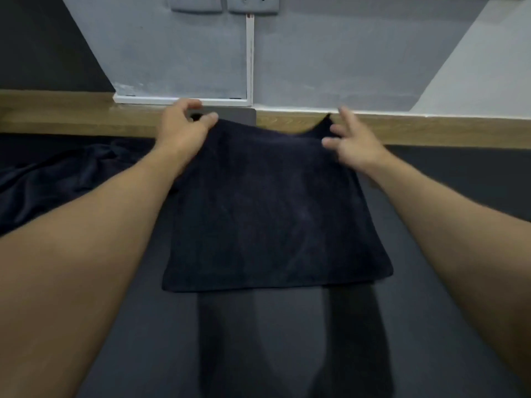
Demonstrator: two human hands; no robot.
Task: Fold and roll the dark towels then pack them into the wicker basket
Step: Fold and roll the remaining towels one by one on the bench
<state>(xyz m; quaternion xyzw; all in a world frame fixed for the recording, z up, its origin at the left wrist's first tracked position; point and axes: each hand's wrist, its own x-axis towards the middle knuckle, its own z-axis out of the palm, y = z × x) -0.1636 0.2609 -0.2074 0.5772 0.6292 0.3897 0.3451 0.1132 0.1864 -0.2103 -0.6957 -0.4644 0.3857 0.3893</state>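
Observation:
A dark navy towel (267, 208) lies folded into a rough rectangle on the dark surface in front of me. My left hand (184, 127) is at its far left corner, thumb and fingers curled just above the edge, and whether they pinch the cloth I cannot tell. My right hand (349, 142) is at the far right corner, fingers spread and slightly blurred, next to a raised point of cloth. A second dark towel (57, 179) lies crumpled at the left. No wicker basket is in view.
A wooden ledge (71, 116) runs across behind the towels, below a grey wall with two sockets (253, 4) and a white cable trunk (249, 58). The dark surface (287, 340) stretches toward me with arm shadows on it.

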